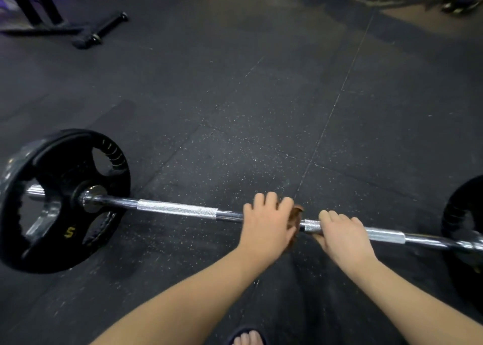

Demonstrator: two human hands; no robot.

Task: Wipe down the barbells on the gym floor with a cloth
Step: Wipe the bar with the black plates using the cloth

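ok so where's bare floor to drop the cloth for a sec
Widest bare floor lies beyond the bar, between the left plate and right plate. Another patch sits near-side, left of the foot. Crowded mid-bar: left hand on the cloth, right hand gripping.

Barbell shaft (177,210): bright polished metal, glossy, with rough knurled bands. Weight plate (65,201): matt black, rubber-like coating. Cloth (296,219): brown fabric. Floor (261,96): matt dark rubber tiles, speckled, grainy texture.
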